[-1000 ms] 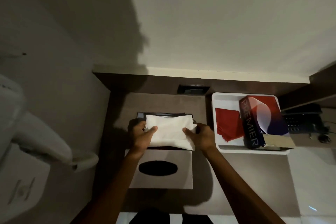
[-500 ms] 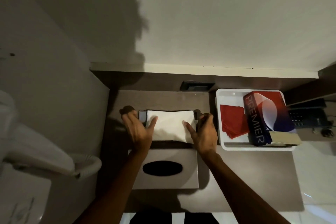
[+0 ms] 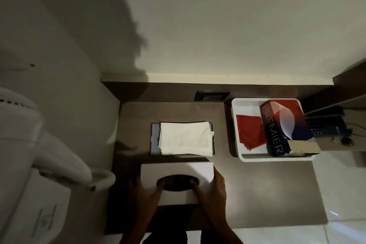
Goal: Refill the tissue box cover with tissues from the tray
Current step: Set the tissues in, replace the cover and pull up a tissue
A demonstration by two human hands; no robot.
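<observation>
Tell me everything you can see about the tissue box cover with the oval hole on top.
The tissue box cover is a pale rectangular shell, smooth and matte, with a dark oval slot in its top face. It sits near the counter's front edge, just in front of the stack of white tissues lying on a flat base. The left hand and right hand grip its two ends, fingers reaching to the rim of the slot. Whether it is lifted off the counter cannot be told.
</observation>
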